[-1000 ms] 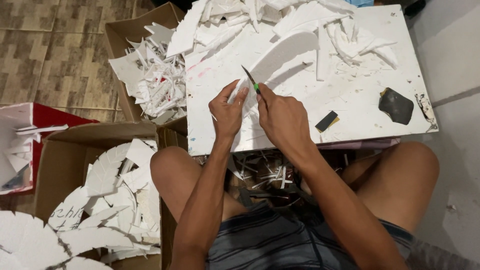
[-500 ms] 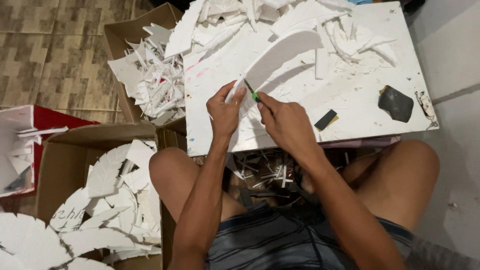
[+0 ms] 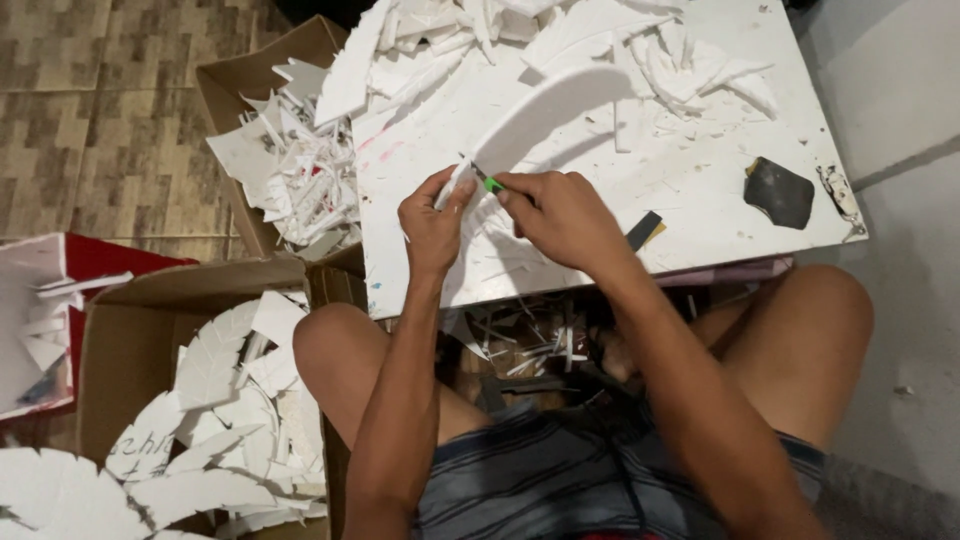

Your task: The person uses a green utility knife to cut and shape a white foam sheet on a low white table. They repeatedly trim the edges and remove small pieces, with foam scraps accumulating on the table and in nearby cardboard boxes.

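My left hand [image 3: 432, 222] pinches the near end of a long curved white foam piece [image 3: 545, 115] that rises over a white board [image 3: 700, 210]. My right hand [image 3: 560, 215] grips a small knife with a green handle [image 3: 491, 184], its blade against the foam's edge close to my left fingers. Both hands are held just above the board's front part, over my knees.
White foam offcuts [image 3: 600, 40] pile at the board's far side. A dark sanding pad [image 3: 778, 192] and a small black-and-yellow block [image 3: 644, 230] lie at right. Cardboard boxes [image 3: 120, 340] [image 3: 290, 160] of foam shapes stand at left, next to a red box [image 3: 95, 260].
The foam piece has been lifted and turned so its curved end points up and right. The knife has gone from above the foam down to its near edge.
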